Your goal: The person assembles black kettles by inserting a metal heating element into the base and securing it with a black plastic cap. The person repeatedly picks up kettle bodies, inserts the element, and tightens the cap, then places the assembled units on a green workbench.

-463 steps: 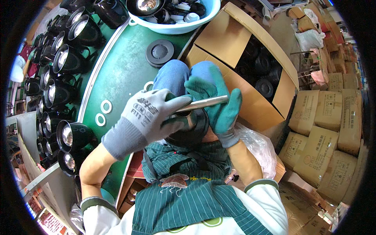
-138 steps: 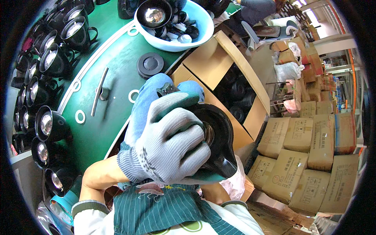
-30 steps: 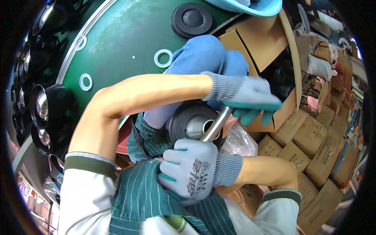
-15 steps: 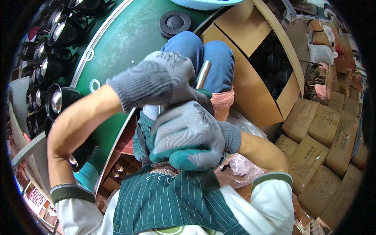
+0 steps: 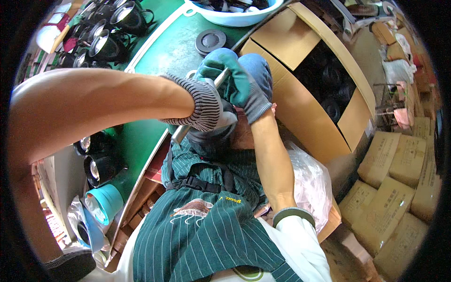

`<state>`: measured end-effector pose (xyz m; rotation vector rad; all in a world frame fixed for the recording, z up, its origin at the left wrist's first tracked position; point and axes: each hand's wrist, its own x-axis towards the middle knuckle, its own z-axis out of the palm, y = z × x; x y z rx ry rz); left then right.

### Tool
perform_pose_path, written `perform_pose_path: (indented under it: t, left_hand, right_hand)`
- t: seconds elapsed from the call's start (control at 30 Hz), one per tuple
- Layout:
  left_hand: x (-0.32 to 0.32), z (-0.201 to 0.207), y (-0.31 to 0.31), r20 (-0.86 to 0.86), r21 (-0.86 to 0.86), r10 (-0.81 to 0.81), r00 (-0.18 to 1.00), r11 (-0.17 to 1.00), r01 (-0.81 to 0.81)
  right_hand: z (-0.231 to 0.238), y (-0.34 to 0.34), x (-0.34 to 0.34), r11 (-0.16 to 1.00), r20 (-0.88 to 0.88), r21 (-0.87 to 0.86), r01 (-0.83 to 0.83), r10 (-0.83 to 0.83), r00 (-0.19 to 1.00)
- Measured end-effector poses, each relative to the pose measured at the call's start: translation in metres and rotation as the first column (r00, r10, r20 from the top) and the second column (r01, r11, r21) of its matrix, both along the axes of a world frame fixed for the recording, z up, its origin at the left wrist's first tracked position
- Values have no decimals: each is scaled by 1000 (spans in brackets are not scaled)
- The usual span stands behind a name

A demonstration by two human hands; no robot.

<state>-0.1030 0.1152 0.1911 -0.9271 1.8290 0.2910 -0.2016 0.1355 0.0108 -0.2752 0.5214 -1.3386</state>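
A metal bar (image 5: 181, 133) slants over my lap, between my knees and the dark green striped apron (image 5: 206, 244). My right hand (image 5: 232, 82), in a grey glove with a green palm, has its fingers curled at the bar's far end. My left hand (image 5: 222, 115) bends down over the bar's middle. Its grey ribbed cuff faces up, and its fingers are hidden beneath. Under the hands shows part of a dark rounded thing (image 5: 211, 137), whose kind I cannot make out.
A green table (image 5: 164, 42) at the left holds a black disc (image 5: 210, 41), a blue basin (image 5: 235, 19) of dark parts and black pots (image 5: 126, 18). An open carton (image 5: 300, 94) of black round parts stands right. Beyond are stacked cartons (image 5: 376, 221). A turquoise bucket (image 5: 105, 204) is near left.
Both hands have moved away from my body. My left forearm has swung up and across, hiding its fingers. My right hand has gone from the bar's near side to its far end.
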Motion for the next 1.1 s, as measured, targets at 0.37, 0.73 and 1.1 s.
perform_pose_path:
  t: [0.37,0.73,1.1]
  left_hand:
    - [53,-22,10,-484,-111,90,871,980,-163]
    - [95,-50,-44,-755,-165,-409,513,875,454]
    - [148,-101,-90,-984,-29,64,163,858,-512]
  right_hand:
    - [-35,-7,12,981,331,-188,37,27,943]
    - [24,81,39,776,-67,-317,545,-592,803]
    - [61,118,30,930,-929,-331,-159,-351,-121]
